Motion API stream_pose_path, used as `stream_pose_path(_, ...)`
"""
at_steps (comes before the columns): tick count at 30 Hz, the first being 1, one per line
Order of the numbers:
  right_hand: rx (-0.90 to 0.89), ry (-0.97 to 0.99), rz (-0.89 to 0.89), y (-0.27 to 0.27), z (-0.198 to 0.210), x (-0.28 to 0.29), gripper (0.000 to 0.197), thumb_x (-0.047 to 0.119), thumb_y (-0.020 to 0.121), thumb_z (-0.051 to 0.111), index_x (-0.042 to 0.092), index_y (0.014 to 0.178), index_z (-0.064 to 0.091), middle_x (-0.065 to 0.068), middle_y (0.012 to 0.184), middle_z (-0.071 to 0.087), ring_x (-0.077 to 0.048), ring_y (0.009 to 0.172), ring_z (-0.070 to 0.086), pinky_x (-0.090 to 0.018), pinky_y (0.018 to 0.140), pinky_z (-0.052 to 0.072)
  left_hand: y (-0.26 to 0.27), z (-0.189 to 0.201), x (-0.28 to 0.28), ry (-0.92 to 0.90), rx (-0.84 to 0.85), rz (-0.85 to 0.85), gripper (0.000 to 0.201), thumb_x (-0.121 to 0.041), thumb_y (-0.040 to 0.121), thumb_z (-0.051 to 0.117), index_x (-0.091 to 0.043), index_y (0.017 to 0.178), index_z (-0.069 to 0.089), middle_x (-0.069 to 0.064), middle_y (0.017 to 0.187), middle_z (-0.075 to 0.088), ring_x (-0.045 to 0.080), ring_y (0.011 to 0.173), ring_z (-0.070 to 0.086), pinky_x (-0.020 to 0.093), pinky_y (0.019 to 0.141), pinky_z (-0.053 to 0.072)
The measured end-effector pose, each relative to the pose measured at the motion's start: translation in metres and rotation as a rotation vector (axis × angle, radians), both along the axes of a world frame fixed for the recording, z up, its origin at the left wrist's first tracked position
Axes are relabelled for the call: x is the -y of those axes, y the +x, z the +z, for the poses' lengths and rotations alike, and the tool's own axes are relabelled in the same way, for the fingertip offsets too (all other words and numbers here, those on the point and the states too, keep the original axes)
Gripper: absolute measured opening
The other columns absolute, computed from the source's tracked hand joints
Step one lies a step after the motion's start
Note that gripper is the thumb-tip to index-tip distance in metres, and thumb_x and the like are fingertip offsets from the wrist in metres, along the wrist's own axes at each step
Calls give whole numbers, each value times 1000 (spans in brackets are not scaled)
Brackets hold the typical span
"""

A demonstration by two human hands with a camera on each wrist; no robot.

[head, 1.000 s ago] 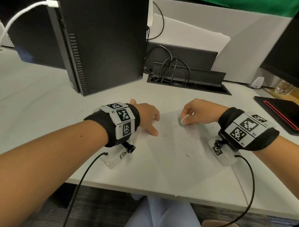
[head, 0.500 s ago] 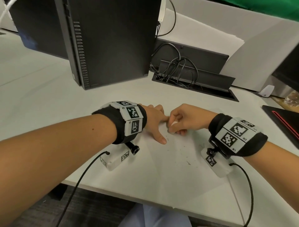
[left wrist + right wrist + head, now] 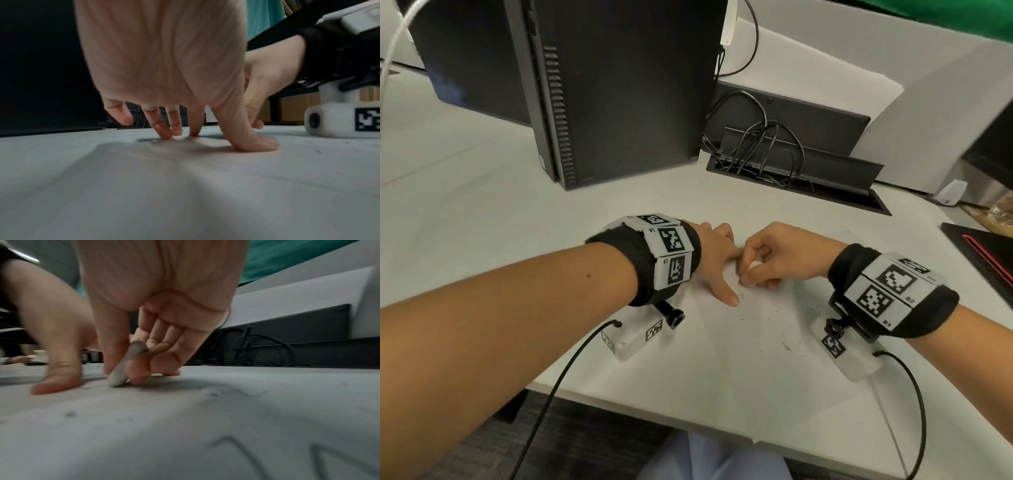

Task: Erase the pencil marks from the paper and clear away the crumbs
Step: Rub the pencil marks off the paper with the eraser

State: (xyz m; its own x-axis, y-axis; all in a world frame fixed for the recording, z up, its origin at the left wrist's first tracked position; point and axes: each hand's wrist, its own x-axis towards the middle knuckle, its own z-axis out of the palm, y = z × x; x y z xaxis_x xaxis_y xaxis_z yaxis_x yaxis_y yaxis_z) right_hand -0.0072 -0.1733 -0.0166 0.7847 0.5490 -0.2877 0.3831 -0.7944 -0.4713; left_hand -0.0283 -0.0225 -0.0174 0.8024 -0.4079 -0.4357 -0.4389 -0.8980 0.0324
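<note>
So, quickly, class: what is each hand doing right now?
Left hand: open, fingers pressed on the paper.
Right hand: pinching the eraser against the paper.

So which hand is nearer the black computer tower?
Left. The left hand presses the paper just in front of the computer tower; the right hand, pinching the eraser, sits farther right.

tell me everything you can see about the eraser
The eraser is a small, pale, rounded slab, white from the head view and greyish, smudged-looking from the right wrist. It looks like soft rubber. The right hand pinches it between thumb and fingers, tilted, with its lower tip pressed on the paper near the left hand's thumb. Dark crumbs lie on the sheet nearby. Its upper end is hidden by the fingers.
</note>
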Motion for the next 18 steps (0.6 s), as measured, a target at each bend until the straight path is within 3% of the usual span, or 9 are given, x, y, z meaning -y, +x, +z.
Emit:
stream_pose_path(3,130,-21,-47,4,2,1,5,16,78,72,15,79,67,-8,71,70,0,46,54,-25,65,51,-1,1,1,14,1,-2,84,-64,78,57,-31,147,23,-3,147,19,25,131,28,45,105,29)
stream_pose_path(5,25,-12,25,-4,1,-3,9,17,78,73,10,83,69,-13,78,70,-3,52,56,-27,66,52,-1,0,1,-4,-10,8,74,-63,77,59,-30,140,38,-5,145,21,23,130,29,43,103,29)
stream_pose_path(7,-85,31,72,-10,1,-5,13,14,78,73,5,87,70,-17,80,70,-12,59,60,-21,63,52,-1,0,0,-14,-13,10,67,-62,76,61,-31,134,46,-5,143,23,22,128,30,41,101,30)
stream_pose_path(11,83,5,-8,-2,4,-3,5,14,78,72,12,80,67,-2,66,66,0,46,55,-11,54,45,-3,2,1,23,0,1,80,-63,79,57,-30,145,28,-3,147,19,25,132,28,45,105,29)
stream_pose_path(14,-51,17,35,-7,2,-3,5,11,77,73,9,79,69,-4,65,65,-5,47,56,-14,55,48,-3,2,2,14,-5,5,77,-62,78,58,-31,143,31,-3,147,20,25,131,28,44,104,30)
stream_pose_path(18,89,-24,-41,1,4,4,7,13,77,73,10,80,68,-5,64,65,-1,44,53,-16,57,47,-2,1,1,34,-5,-2,90,-64,78,57,-32,150,12,-3,149,15,27,133,26,46,106,28)
